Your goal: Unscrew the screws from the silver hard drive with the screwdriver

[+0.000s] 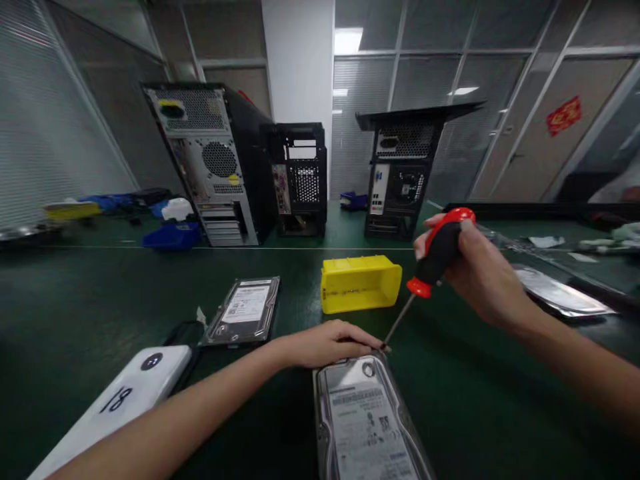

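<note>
A silver hard drive (pixel 369 420) with a white label lies on the green work surface close to me. My left hand (pixel 333 343) is closed over its far end, with the fingertips at the far right corner. My right hand (pixel 473 267) grips a screwdriver (pixel 436 255) by its red and black handle. The screwdriver slants down to the left, its tip by my left fingertips at the drive's corner. Whether a screw sits under the tip is too small to tell. To the left lies a second hard drive (pixel 245 310).
A yellow bin (pixel 361 285) lies on its side beyond my hands. Computer cases (pixel 220 167) stand at the back. A white object marked 18 (pixel 117 400) is at lower left, partly behind my left arm. A shiny metal-topped item (pixel 563 292) lies beyond my right forearm.
</note>
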Available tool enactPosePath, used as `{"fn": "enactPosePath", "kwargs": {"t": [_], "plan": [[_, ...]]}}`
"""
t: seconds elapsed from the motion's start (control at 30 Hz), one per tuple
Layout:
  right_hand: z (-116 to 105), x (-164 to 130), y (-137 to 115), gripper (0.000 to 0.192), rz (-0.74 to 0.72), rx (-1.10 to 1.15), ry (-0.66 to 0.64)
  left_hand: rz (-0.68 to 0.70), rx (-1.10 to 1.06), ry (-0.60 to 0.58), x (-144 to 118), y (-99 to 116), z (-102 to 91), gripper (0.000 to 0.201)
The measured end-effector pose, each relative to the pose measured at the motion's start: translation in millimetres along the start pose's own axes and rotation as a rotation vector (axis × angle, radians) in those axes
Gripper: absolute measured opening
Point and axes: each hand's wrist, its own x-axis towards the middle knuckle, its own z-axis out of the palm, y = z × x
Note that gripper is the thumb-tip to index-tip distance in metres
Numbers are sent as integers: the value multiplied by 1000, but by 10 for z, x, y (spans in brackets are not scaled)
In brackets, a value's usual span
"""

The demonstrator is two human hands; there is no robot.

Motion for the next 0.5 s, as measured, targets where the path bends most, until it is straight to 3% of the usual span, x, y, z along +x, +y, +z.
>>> {"fn": "enactPosePath", "kwargs": {"t": [0.3,0.5], "plan": [[-5,-30,20,31,-8,1,3,19,1,-5,-5,26,8,31],[11,36,-19,31,-132,-113,-80,33,-26,-15,-6,-12,2,31]]}}
